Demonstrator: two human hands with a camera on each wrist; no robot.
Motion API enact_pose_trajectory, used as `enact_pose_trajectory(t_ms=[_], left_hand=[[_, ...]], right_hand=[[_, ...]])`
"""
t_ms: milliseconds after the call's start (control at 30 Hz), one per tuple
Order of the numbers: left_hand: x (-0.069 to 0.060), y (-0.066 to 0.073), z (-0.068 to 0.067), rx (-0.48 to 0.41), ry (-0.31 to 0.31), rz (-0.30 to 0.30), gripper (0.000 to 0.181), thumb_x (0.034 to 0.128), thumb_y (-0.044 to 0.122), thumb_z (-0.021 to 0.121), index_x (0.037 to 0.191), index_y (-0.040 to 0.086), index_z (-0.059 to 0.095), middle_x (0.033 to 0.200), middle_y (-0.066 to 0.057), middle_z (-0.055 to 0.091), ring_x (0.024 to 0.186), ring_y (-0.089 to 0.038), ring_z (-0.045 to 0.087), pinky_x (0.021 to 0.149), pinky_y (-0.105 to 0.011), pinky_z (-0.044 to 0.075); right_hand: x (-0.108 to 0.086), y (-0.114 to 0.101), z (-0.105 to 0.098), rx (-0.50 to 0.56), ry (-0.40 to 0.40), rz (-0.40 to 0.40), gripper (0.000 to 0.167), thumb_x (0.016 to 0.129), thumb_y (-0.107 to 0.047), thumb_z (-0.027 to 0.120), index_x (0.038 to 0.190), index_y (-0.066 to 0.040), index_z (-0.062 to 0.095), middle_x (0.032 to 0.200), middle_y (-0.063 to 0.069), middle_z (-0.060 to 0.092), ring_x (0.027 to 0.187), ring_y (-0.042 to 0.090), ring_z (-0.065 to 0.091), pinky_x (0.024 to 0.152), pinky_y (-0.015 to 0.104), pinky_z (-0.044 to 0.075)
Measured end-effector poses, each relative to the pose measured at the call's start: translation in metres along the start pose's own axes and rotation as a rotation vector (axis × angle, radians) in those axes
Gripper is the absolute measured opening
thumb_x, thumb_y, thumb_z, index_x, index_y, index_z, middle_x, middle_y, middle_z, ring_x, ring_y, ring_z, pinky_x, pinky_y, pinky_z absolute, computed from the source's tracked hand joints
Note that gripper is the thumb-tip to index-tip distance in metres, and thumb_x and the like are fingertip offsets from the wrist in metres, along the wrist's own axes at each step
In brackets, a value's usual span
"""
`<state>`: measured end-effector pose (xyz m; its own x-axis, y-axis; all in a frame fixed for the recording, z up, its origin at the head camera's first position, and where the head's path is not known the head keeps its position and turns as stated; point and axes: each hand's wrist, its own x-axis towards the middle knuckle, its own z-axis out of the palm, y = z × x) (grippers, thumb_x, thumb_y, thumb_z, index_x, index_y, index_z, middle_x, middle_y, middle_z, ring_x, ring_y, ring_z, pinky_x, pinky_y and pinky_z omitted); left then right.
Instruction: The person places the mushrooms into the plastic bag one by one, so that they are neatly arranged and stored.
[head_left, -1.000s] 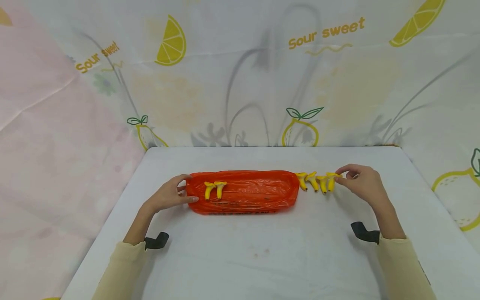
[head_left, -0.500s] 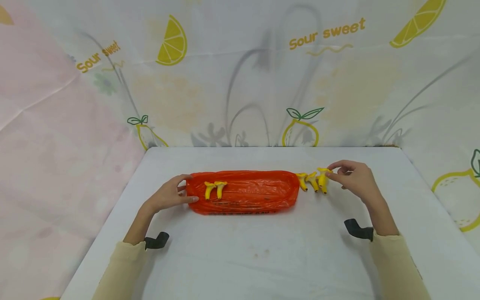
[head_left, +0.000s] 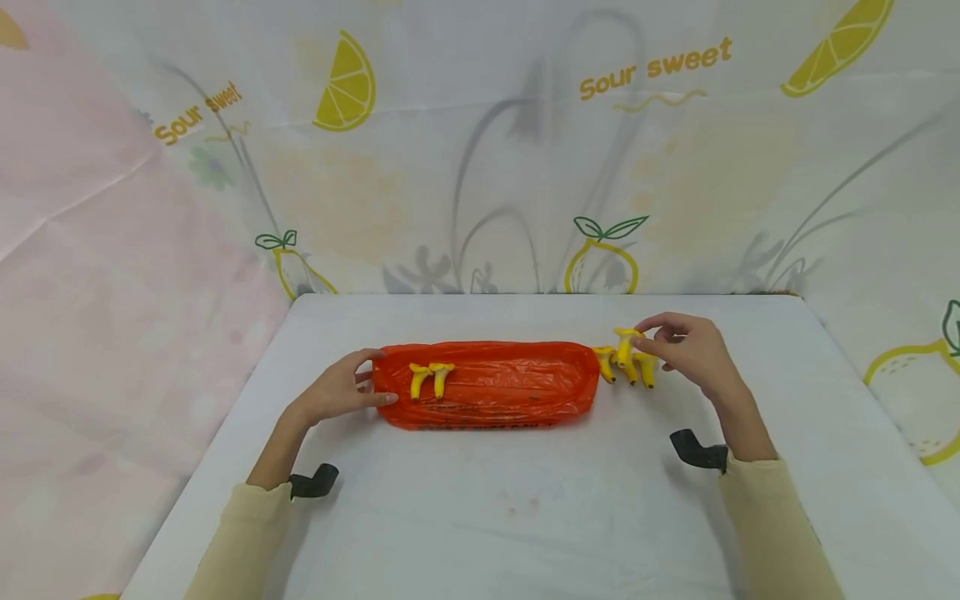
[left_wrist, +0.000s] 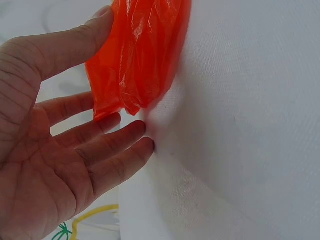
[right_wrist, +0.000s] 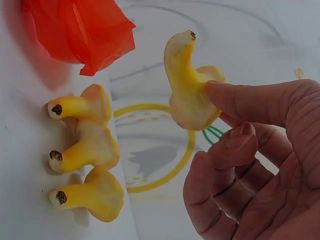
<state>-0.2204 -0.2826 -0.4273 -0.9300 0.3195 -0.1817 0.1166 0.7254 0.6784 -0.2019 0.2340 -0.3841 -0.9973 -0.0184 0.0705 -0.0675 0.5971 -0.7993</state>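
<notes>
One yellow, trumpet-shaped piece (right_wrist: 185, 85) with a dark tip is pinched between thumb and forefinger of the right hand (head_left: 686, 350), raised off the white tabletop (head_left: 480, 508); three similar pieces (right_wrist: 92, 147) lie in a row just beside and below these fingers; two more pieces (head_left: 441, 381) rest on the glossy red plastic bag (head_left: 517, 383), near the thumb of the left hand (head_left: 333, 390), whose extended fingers touch the bag's end without curling round it.

right grip (head_left: 686, 350) pinches yellow mushroom (head_left: 625, 340) near three more (head_left: 647, 371); left grip (head_left: 335, 388) touches red bag (head_left: 517, 379) bearing two mushrooms (head_left: 441, 380)
</notes>
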Motion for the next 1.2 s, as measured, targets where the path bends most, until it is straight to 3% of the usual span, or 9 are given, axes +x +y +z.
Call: enact_pose_trajectory(t_ms=[667,833,1200], left_hand=[[-0.001,0.003,0.0,0.014,0.002,0.003,0.083,0.0821,0.039,0.079,0.144,0.001,0.039,0.147,-0.025,0.039,0.13,-0.046,0.044,0.094,-0.052,0.05],[0.0,0.002,0.001,0.019,0.005,0.012,0.082,0.0826,0.038,0.079,0.144,0.001,0.039,0.147,-0.024,0.039,0.13,-0.046,0.045,0.095,-0.052,0.05],[-0.001,0.004,0.0,0.013,0.007,0.015,0.082,0.0819,0.038,0.079,0.143,0.0,0.04,0.147,-0.025,0.039,0.129,-0.047,0.045,0.095,-0.053,0.05]], right_hand=[[0.018,-0.021,0.035,0.073,-0.057,0.0,0.033,0.088,-0.028,0.075,0.109,-0.003,0.07,0.079,0.01,0.053,0.069,0.032,0.053,0.057,0.033,0.054],[0.021,-0.026,0.044,0.09,-0.073,0.002,0.033,0.088,-0.028,0.076,0.109,-0.003,0.07,0.079,0.01,0.054,0.07,0.028,0.052,0.058,0.033,0.055],[0.028,-0.035,0.07,0.145,-0.105,-0.027,0.026,0.087,-0.024,0.077,0.105,-0.006,0.072,0.076,0.009,0.054,0.067,0.024,0.049,0.051,0.025,0.043]])
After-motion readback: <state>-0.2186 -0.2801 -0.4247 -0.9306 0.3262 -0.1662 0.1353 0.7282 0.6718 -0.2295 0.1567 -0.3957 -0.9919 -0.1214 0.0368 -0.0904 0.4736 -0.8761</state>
